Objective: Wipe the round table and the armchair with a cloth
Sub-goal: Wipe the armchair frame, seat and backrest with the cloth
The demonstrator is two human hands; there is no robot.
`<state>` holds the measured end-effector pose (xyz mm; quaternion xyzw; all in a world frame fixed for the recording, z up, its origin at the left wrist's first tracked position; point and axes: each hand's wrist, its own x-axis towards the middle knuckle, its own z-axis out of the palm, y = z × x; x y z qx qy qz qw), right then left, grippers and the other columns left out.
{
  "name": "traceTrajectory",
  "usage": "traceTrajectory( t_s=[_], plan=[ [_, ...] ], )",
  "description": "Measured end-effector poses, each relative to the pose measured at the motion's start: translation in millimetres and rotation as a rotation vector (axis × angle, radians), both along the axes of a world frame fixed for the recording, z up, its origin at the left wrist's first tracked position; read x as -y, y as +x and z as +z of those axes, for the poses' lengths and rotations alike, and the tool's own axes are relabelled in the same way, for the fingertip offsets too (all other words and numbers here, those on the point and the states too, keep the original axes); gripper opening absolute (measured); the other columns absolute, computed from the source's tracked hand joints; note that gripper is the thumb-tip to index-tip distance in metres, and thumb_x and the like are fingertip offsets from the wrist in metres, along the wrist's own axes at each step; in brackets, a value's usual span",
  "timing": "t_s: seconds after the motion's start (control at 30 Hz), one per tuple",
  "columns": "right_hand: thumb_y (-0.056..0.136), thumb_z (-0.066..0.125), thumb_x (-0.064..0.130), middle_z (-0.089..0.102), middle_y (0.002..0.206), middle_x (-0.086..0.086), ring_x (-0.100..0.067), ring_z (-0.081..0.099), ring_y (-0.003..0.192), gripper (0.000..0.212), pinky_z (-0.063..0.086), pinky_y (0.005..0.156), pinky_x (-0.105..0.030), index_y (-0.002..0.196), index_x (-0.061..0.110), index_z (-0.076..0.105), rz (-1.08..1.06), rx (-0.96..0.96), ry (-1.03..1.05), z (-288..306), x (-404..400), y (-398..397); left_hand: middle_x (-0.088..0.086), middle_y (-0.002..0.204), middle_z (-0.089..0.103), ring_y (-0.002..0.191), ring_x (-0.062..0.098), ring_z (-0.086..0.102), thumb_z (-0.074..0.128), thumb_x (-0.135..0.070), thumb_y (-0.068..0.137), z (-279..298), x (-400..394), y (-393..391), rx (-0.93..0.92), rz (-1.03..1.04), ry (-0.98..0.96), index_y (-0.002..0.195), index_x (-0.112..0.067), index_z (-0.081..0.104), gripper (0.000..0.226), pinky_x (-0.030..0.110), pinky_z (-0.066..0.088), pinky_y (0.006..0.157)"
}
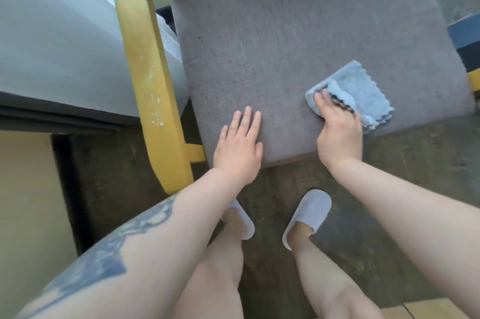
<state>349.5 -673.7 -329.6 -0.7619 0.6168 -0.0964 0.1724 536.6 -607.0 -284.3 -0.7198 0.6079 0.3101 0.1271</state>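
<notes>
The armchair's grey fabric seat cushion (285, 46) fills the upper middle of the view, with a yellow wooden armrest (145, 72) along its left side. A folded light blue cloth (363, 87) lies on the cushion near its front right corner. My right hand (337, 126) grips the cloth's near edge, fingers curled into its folds. My left hand (240, 144) rests flat on the cushion's front edge with straight fingers, apart from the cloth. The round table is not in view.
A bed with a white sheet (52, 33) stands close on the left of the armchair. My feet in white slippers (306, 217) stand on dark carpet in front of the seat. A dark blue and yellow object (467, 41) sits at the right edge.
</notes>
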Motion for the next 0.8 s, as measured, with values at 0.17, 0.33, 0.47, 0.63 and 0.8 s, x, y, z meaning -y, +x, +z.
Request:
traceTrajectory(
  t_s=[0.17, 0.33, 0.47, 0.63, 0.8],
  plan=[
    [0.081, 0.047, -0.013, 0.047, 0.145, -0.007, -0.032, 0.048, 0.126, 0.065, 0.030, 0.110, -0.047, 0.141, 0.013, 0.048, -0.077, 0.011, 0.164, 17, 5, 10, -0.003, 0.163, -0.013, 0.150, 0.020, -0.014, 0.027, -0.030, 0.106, 10, 3, -9, -0.085, 0.140, 0.045, 0.157, -0.022, -0.005, 0.061, 0.038, -0.001, 0.122],
    [0.084, 0.051, -0.010, 0.045, 0.146, -0.009, -0.036, 0.048, 0.128, 0.059, 0.036, 0.105, -0.055, 0.139, 0.010, 0.049, 0.042, -0.092, 0.223, 14, 7, 2, -0.002, 0.163, -0.016, 0.149, 0.021, -0.016, 0.030, -0.027, 0.105, 8, 7, -11, -0.085, 0.174, 0.074, 0.157, -0.021, -0.006, 0.063, 0.039, 0.000, 0.122],
    [0.089, 0.048, -0.001, 0.039, 0.151, -0.005, -0.030, 0.040, 0.135, 0.053, 0.039, 0.098, -0.054, 0.139, 0.016, 0.049, 0.072, -0.125, 0.288, 21, 16, 1, -0.002, 0.162, -0.018, 0.149, 0.020, -0.018, 0.029, -0.021, 0.104, 8, 5, -8, -0.130, 0.187, 0.062, 0.157, -0.021, -0.006, 0.063, 0.039, -0.001, 0.123],
    [0.086, 0.061, 0.003, 0.039, 0.150, -0.006, -0.033, 0.038, 0.133, 0.057, 0.040, 0.090, -0.055, 0.139, 0.021, 0.050, 0.202, -0.206, 0.325, 26, 25, -14, -0.004, 0.163, -0.015, 0.149, 0.017, -0.016, 0.027, -0.022, 0.105, 23, 7, -16, -0.125, 0.437, 0.041, 0.157, -0.022, -0.003, 0.060, 0.037, -0.006, 0.122],
    [0.085, 0.035, -0.004, 0.059, 0.124, -0.010, -0.027, 0.051, 0.098, 0.052, 0.032, 0.083, -0.020, 0.128, 0.012, 0.060, 0.144, 0.060, 0.430, 63, 76, 12, -0.012, 0.158, -0.019, 0.145, 0.006, -0.023, 0.033, -0.017, 0.103, 48, -26, -28, -0.019, 0.850, -0.272, 0.157, -0.025, -0.001, 0.064, 0.027, -0.014, 0.118]
  ],
)
